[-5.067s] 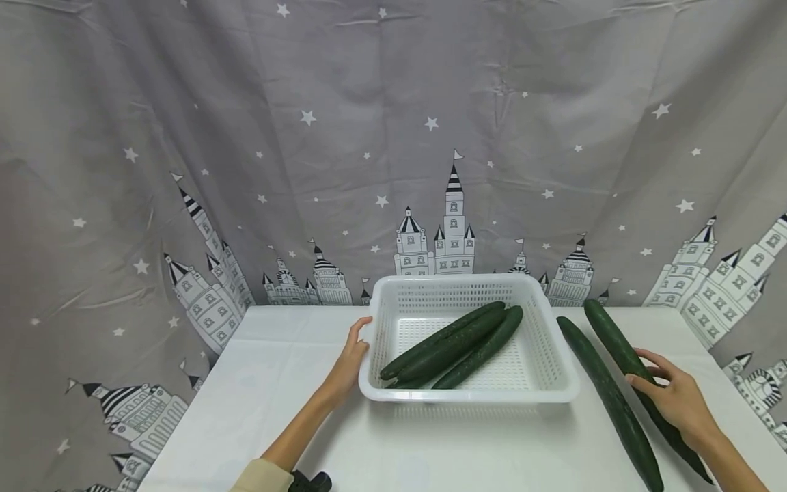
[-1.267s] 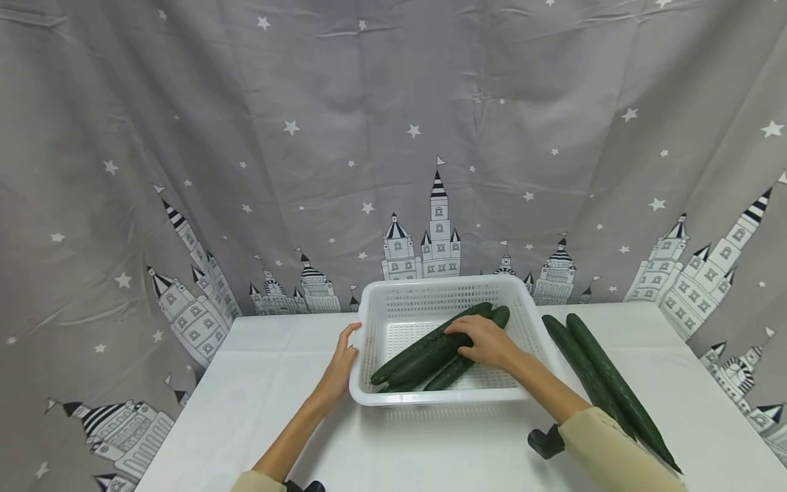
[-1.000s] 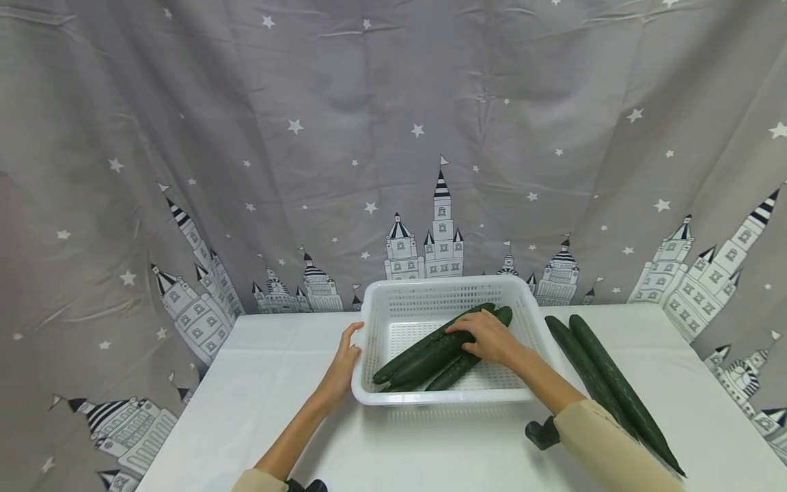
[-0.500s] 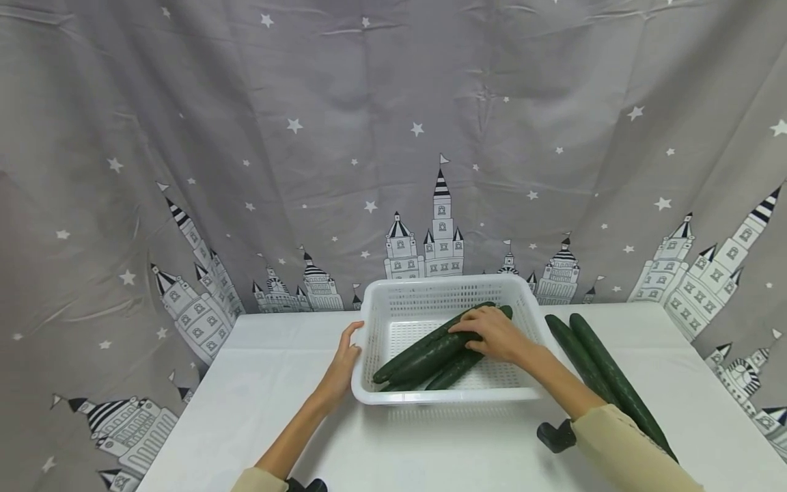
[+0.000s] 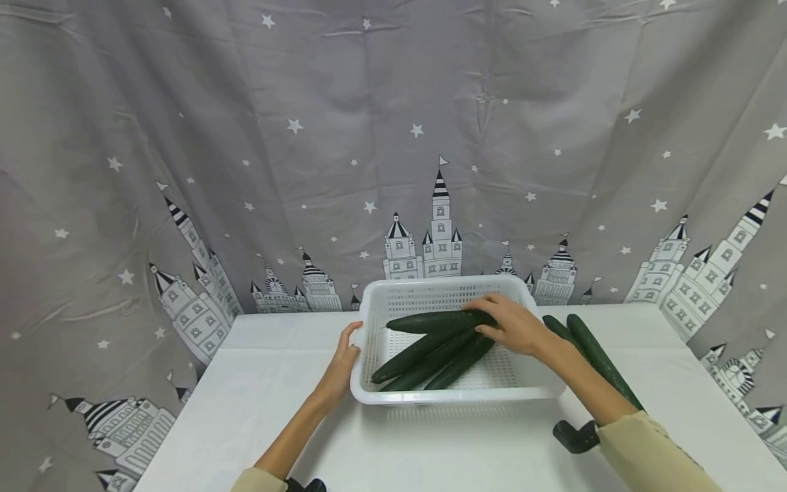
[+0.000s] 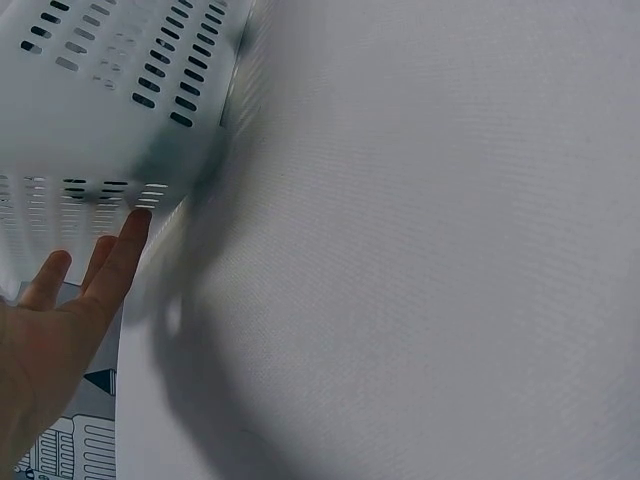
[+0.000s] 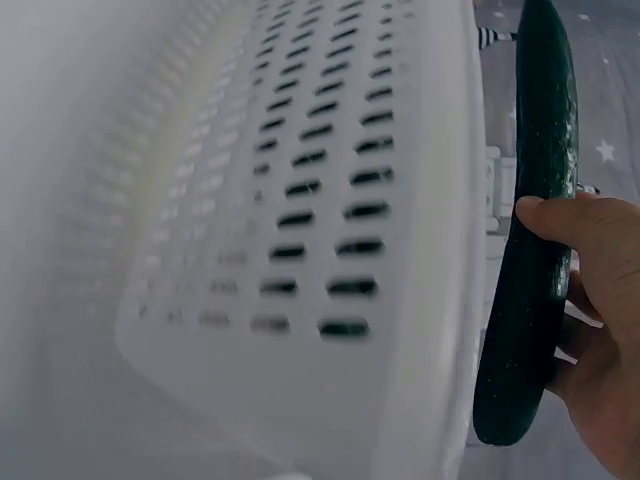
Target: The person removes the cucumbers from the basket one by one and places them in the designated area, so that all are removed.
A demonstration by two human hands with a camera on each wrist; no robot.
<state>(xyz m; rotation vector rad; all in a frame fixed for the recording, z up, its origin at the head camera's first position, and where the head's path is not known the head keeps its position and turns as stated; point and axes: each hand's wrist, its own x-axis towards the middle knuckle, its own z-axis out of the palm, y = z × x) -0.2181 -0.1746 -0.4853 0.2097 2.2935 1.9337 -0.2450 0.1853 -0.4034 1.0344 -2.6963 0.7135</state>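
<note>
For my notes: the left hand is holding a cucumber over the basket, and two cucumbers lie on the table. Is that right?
No: the right hand, not the left hand, holds that cucumber, as the head view shows. The rest stands.

Across the whole background, a grey curtain point(image 5: 344, 89) with soft folds and some wrinkling at the upper left — printed all over with white stars point(image 5: 417, 130) of differing sizes. Low at the centre, a tall castle tower point(image 5: 440, 236) with striped spire and white pennant, a shorter tower point(image 5: 402, 253) just to its left. Farther left, outward-leaning castles point(image 5: 187, 307) with dark pointed roofs; below, a domed building point(image 5: 126, 434) with a striped roof. Toward the right edge, another leaning tower point(image 5: 716, 266), striped at the tip. Below the curtain — a white tabletop point(image 5: 246, 383), faintly creased.
</note>
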